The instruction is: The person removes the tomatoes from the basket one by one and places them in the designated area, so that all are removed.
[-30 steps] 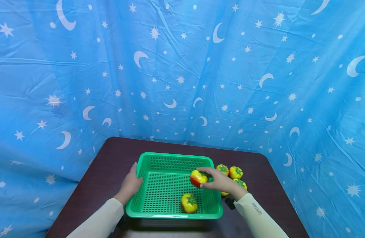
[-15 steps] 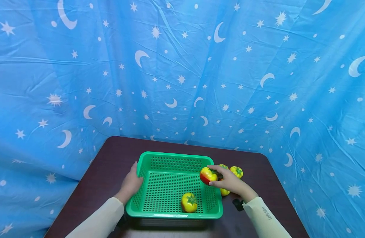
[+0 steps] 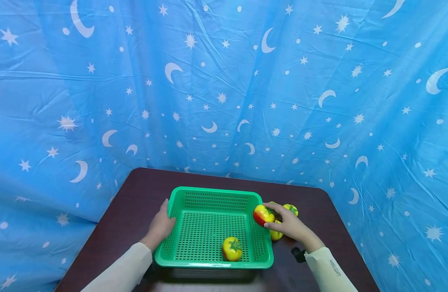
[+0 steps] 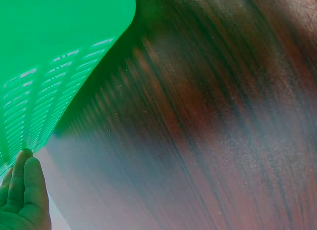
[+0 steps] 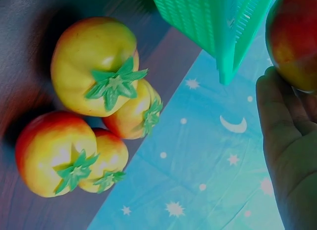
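My left hand (image 3: pixel 161 225) grips the left rim of a green plastic basket (image 3: pixel 209 264), thumb over the rim. In the left wrist view its fingers (image 4: pixel 34 188) lie along the basket's slotted outer wall (image 4: pixel 44 91). My right hand (image 3: pixel 290 224) holds a red-and-yellow tomato (image 3: pixel 263 215) above the basket's right rim. The right wrist view shows this held tomato (image 5: pixel 297 39) at the fingertips, partly cut off by the frame. One yellow tomato (image 3: pixel 232 249) with a green leafy top lies inside the basket, near its front right corner.
Several tomatoes (image 5: pixel 94 67) cluster on the dark wooden table (image 3: pixel 151 186), just right of the basket; in the head view my right hand partly hides them. A blue curtain (image 3: pixel 224 101) with moons and stars hangs behind the table.
My right hand has moved right with the held tomato, from above the basket's inside to above its right rim. The left hand and the basket have stayed in place.
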Demonstrator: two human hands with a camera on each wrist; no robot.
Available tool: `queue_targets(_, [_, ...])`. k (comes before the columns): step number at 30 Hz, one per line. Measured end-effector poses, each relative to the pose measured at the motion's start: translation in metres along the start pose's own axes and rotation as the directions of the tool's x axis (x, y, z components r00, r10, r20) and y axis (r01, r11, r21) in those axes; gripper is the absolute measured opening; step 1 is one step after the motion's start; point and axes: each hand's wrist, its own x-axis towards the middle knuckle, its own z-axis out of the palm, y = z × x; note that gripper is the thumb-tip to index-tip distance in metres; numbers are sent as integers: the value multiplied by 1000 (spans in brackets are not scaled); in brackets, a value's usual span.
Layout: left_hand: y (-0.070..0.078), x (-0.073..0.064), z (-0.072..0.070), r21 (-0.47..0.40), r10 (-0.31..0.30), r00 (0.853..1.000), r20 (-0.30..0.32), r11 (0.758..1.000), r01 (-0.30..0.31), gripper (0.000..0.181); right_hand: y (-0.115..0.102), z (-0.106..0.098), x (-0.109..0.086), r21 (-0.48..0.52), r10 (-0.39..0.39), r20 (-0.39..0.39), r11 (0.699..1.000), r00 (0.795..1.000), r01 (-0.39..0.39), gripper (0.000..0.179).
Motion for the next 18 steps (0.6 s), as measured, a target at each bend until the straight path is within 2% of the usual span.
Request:
queue_targets(8, [-2,1,0,-5,-1,1000,3,1000,2,75,6,-5,-8,-30,82,-67,996,994,-84,68])
queue_targets(18, [-1,2,1,-1,-11,1000,6,1000,11,77,18,-8,-16,-51,104,-110,993,988,-110,68])
